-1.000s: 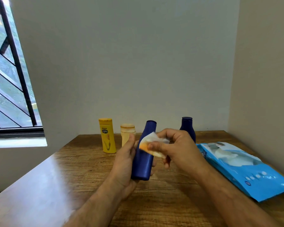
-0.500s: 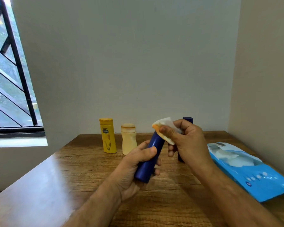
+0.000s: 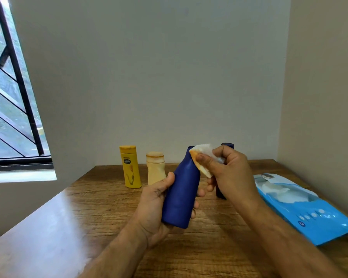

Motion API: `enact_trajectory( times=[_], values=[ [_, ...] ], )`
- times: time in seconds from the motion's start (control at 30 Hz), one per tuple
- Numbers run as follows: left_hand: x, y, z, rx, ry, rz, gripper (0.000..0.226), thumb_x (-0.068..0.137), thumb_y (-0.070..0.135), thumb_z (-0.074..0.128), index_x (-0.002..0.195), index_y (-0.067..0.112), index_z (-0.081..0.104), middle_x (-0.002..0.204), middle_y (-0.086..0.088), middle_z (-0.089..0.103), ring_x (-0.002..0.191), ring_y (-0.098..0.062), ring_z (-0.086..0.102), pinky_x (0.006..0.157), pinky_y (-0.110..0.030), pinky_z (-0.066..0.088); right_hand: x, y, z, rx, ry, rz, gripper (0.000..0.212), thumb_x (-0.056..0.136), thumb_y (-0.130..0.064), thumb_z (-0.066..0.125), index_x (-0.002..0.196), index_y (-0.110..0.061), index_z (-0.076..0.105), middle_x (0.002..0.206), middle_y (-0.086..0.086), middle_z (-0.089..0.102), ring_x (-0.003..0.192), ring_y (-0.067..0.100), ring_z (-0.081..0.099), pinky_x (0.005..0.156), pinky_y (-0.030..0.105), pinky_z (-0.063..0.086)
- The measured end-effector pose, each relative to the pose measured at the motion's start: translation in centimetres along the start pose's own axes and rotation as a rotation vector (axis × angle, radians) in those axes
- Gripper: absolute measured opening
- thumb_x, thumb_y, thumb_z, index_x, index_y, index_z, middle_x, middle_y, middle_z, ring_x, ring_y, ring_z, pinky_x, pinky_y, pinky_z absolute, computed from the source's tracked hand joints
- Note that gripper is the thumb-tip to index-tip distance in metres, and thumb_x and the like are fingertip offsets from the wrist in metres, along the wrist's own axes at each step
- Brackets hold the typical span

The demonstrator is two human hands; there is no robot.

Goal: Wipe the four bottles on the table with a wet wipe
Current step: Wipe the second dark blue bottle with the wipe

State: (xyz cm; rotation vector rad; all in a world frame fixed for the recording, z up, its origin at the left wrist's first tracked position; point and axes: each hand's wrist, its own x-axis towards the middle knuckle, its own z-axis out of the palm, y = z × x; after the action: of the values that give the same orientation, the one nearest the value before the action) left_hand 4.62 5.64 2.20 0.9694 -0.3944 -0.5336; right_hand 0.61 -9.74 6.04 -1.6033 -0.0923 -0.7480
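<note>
1. At the far left we see a window (image 3: pixel 10 93) with dark bars; below and to its right the wooden tabletop (image 3: pixel 109 207) runs up to the back wall.
2. Near the back edge stands a yellow bottle (image 3: pixel 130 166), upright; just beside it, on its right, a cream bottle (image 3: pixel 155 167) stands upright too; the two do not touch.
3. Our left hand (image 3: pixel 156 205) grips the blue bottle (image 3: pixel 182 194) by its lower body, thumb on the near side and fingers curled round the far side; the bottle is lifted off the tabletop and leans with its neck to the upper right.
4. Our right hand (image 3: pixel 229 171) pinches the wet wipe (image 3: pixel 204 157) between thumb and fingers and presses it against the neck and shoulder of the blue bottle; the wipe is white with an orange stain along its edge.
5. Behind the right hand a second blue bottle (image 3: pixel 221 194) stands on the tabletop; only its cap and a strip of its base show.
6. At the right lies the blue wipes pack (image 3: pixel 309 213), flat on the tabletop, its flap open and white wipes showing.
</note>
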Motion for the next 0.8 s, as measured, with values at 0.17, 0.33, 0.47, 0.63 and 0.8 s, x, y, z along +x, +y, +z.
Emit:
enact_trajectory(
  times=[0.17,0.33,0.47,0.63,0.8],
  values=[
    [0.2,0.2,0.1,-0.132,0.132,0.053,0.043,0.097,0.031,0.044,0.118,0.000,0.065,0.094,-0.024,0.071,0.075,-0.030,0.068,0.069,-0.041,0.056,-1.0,0.8,1.1,-0.294,-0.415,0.093,0.019,0.074,-0.027,0.082,0.077,-0.022,0.064,0.086,-0.001,0.066,0.045,0.008,0.059,0.041,0.021,0.046],
    [0.4,0.4,0.0,-0.178,0.210,0.059,0.040,0.100,0.031,0.045,0.116,0.000,0.065,0.093,-0.021,0.072,0.086,-0.031,0.069,0.081,-0.046,0.055,-1.2,0.9,1.6,-0.424,-0.593,0.099,0.017,0.074,-0.031,0.082,0.082,-0.025,0.068,0.097,-0.009,0.062,0.063,0.008,0.063,0.047,0.018,0.049],
    [0.6,0.0,-0.2,-0.144,0.159,0.051,0.040,0.101,0.031,0.044,0.123,0.002,0.062,0.103,-0.023,0.070,0.085,-0.029,0.069,0.078,-0.043,0.057,-1.2,1.0,1.5,-0.416,-0.484,0.059,0.017,0.075,-0.034,0.080,0.080,-0.028,0.065,0.093,-0.008,0.063,0.060,0.002,0.060,0.047,0.013,0.044],
    [0.9,-0.9,-0.3,0.233,0.177,0.153,0.028,0.093,0.029,0.057,0.119,0.022,0.062,0.112,-0.008,0.072,0.103,-0.023,0.065,0.092,-0.038,0.052,0.3,1.5,0.2,-0.345,-0.020,-0.030,0.018,0.078,-0.040,0.076,0.081,-0.033,0.059,0.086,-0.008,0.064,0.067,0.008,0.062,0.056,0.024,0.052],
    [1.7,-2.0,-0.8,0.880,0.290,0.306,0.040,0.086,0.030,0.075,0.116,0.040,0.052,0.111,0.016,0.064,0.106,-0.002,0.060,0.078,-0.015,0.046,0.4,1.9,0.0,-0.387,0.107,-0.095,0.017,0.081,-0.042,0.073,0.086,-0.036,0.059,0.088,-0.018,0.059,0.082,0.004,0.062,0.059,0.020,0.054]
  ],
)
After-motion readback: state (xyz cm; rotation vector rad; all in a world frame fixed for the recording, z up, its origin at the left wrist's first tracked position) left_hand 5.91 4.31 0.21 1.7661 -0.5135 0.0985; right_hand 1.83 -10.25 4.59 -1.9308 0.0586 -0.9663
